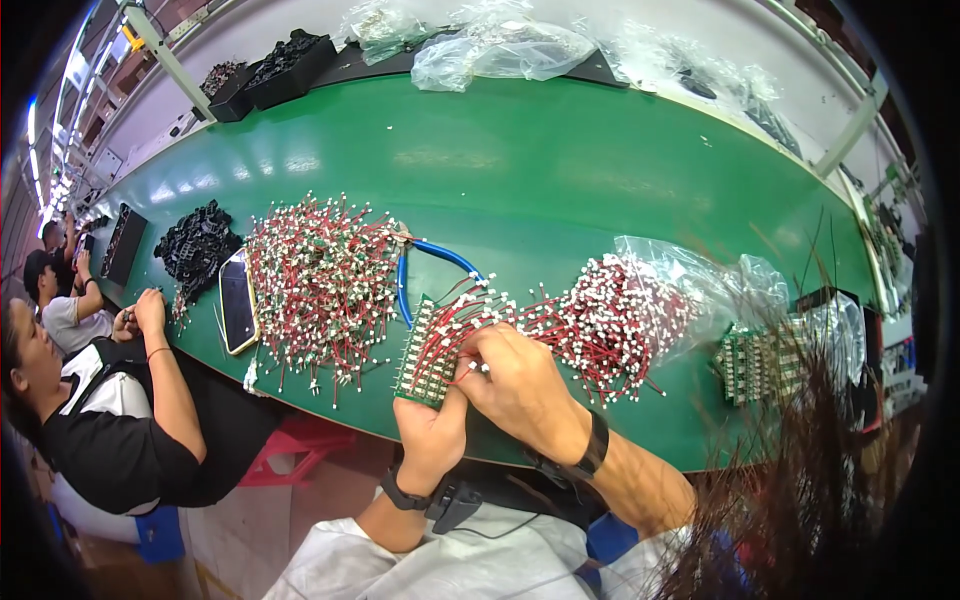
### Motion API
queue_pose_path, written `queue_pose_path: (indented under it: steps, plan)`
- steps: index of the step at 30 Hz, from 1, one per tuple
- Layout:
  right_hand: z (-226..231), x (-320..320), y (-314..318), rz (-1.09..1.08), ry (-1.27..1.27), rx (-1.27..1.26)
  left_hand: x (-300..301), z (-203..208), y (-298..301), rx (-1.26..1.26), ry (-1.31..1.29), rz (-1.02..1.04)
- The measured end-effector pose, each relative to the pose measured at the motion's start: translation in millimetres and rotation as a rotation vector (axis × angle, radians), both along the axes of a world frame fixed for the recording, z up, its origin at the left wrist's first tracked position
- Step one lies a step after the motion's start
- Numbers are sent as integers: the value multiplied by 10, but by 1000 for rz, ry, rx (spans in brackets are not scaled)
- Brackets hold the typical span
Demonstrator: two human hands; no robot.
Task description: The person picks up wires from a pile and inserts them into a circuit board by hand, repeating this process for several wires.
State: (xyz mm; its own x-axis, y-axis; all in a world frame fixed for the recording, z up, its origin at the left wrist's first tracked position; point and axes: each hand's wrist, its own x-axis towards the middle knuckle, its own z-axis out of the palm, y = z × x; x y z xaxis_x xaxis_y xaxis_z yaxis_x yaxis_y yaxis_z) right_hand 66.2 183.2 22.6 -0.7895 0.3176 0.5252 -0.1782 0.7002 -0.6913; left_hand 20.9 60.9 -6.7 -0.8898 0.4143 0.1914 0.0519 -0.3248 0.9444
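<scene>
My left hand (431, 432) grips the lower end of a green circuit board panel (416, 352) set with rows of small pale connectors. Over the panel's right side, my right hand (525, 382) pinches a red wire lead, its held end mostly hidden by the fingers. Several red leads with white plugs (478, 305) fan out from the panel above my knuckles. A loose heap of red leads with white plugs (620, 320) lies right of my right hand, partly under a clear plastic bag (705, 285). Blue-handled pliers (403, 285) rest behind the panel, their jaws at a larger heap.
That larger heap of wired small boards (320, 285) lies to the left, beside a phone (237, 300) and black plastic parts (198, 240). Stacked green panels (760, 362) stand at the right. Black bins (290, 70) and clear bags (500, 52) line the back. A co-worker (110, 420) sits at left.
</scene>
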Motion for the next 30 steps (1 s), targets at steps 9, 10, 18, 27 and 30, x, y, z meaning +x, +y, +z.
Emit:
queue_pose_path:
  steps: [9,10,18,27,30]
  plan:
    - [-28,-28,-33,-10,33,-6,-1,2,-3,18,-21,27]
    - [-31,-30,-34,-9,32,-6,-1,11,0,22,-29,25]
    - [16,-9,-42,-37,-32,91,-3,-40,-37,-59,22,19]
    - [-6,-1,-9,-48,4,275,-42,-39,-166,-169,87,-45]
    - [-17,-25,-67,-42,6,288,-25,1,-159,-200,115,-48]
